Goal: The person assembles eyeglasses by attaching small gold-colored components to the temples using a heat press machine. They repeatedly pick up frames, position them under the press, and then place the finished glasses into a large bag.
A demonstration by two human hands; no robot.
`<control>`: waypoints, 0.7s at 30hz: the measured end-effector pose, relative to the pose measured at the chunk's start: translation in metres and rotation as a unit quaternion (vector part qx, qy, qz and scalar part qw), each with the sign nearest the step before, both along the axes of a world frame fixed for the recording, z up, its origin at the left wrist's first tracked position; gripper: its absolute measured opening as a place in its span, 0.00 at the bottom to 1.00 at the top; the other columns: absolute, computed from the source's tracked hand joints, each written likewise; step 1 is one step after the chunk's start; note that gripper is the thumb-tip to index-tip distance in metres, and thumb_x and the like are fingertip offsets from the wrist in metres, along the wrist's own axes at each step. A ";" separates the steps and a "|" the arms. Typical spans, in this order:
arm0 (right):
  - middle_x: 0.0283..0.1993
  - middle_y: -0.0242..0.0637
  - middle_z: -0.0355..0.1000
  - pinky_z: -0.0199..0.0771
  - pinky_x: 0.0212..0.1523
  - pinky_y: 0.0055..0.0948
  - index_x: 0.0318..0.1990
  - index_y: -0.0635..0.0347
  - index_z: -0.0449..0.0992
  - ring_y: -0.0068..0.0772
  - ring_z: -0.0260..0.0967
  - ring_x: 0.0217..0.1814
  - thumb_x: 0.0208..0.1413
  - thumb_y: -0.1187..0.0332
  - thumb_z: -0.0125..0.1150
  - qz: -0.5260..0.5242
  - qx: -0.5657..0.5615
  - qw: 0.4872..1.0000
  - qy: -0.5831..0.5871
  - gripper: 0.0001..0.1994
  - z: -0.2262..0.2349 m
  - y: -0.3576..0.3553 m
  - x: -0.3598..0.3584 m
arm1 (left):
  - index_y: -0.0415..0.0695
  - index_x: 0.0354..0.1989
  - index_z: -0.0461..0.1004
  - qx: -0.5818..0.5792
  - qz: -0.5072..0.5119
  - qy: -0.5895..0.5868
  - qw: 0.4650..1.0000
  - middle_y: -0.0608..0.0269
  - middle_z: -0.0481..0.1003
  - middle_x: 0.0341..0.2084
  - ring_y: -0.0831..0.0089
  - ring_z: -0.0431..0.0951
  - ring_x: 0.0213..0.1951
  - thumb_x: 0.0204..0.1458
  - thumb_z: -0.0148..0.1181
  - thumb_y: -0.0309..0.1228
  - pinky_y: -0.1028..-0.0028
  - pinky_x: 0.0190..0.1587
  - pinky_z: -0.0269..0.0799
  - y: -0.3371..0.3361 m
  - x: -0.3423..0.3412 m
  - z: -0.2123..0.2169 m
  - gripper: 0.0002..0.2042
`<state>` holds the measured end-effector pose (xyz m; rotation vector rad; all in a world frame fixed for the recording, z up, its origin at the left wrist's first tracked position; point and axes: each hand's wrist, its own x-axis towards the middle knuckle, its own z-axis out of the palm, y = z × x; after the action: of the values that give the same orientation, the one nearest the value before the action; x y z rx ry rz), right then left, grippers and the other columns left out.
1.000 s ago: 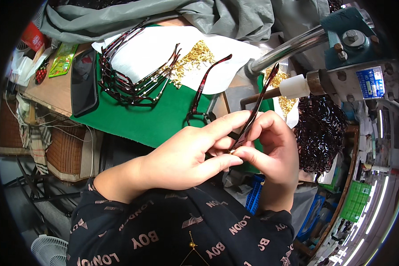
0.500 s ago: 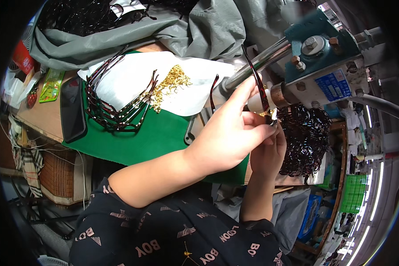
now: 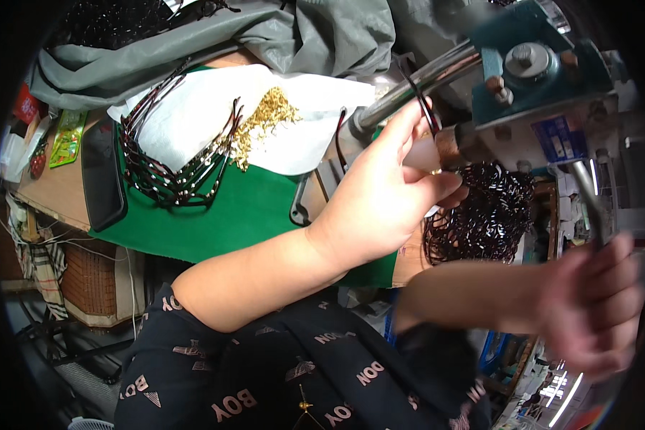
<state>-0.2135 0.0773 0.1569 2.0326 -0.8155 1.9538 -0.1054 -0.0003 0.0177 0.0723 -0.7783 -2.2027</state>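
My left hand [image 3: 376, 197] is closed on a dark reddish-brown eyeglass frame [image 3: 340, 140], pressing it against the pale round tip [image 3: 424, 154] of a bench press [image 3: 545, 79]. The frame's temples stick up on either side of my hand; its front is mostly hidden by my fingers. At the far right, my right hand [image 3: 595, 308] is smeared by motion, its fingers wrapped round the press's metal lever [image 3: 588, 201]. Left of my left hand, a stack of similar eyeglass frames [image 3: 172, 190] lies beside small gold-coloured metal pieces [image 3: 269, 118] on white paper [image 3: 312, 143].
A green mat [image 3: 186, 240] covers the bench under the paper. A dark phone [image 3: 104, 175] lies at its left. More eyeglass frames [image 3: 487, 215] are heaped under the press. Grey sheeting [image 3: 215, 39] runs along the back, with a dark pile [image 3: 115, 25] behind it.
My right hand has left the eyeglass frame and swung right to the press lever. My left hand keeps hold of the frame at the press tip. The view has shifted slightly.
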 end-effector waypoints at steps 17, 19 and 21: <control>0.31 0.39 0.75 0.73 0.37 0.25 0.37 0.65 0.75 0.26 0.73 0.32 0.48 0.71 0.61 -0.345 0.531 0.772 -0.060 0.09 -0.235 -0.047 -0.144 | 0.34 0.60 0.56 -0.013 0.210 -0.234 0.949 0.66 0.70 0.33 0.84 0.67 0.25 0.60 0.43 0.32 0.86 0.25 0.59 -0.043 0.135 -0.067 0.22; 0.30 0.40 0.75 0.73 0.38 0.27 0.34 0.62 0.76 0.32 0.73 0.32 0.44 0.69 0.64 -0.412 0.559 0.717 0.060 0.09 -0.232 -0.058 -0.135 | 0.36 0.60 0.58 -0.079 0.316 -0.350 0.878 0.55 0.68 0.52 0.73 0.72 0.47 0.60 0.44 0.32 0.78 0.47 0.62 -0.042 0.139 -0.067 0.21; 0.29 0.41 0.74 0.73 0.39 0.30 0.31 0.61 0.76 0.36 0.73 0.32 0.43 0.69 0.64 -0.442 0.541 0.699 0.151 0.08 -0.253 -0.066 -0.154 | 0.35 0.60 0.57 -0.332 0.451 -0.485 0.672 0.51 0.61 0.58 0.64 0.60 0.58 0.57 0.50 0.33 0.71 0.58 0.52 -0.035 0.132 -0.055 0.24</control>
<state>-0.3671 0.0114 -0.0957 1.5849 -2.5851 0.5034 0.0263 -0.0356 -0.0377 1.0761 -1.6107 -0.6976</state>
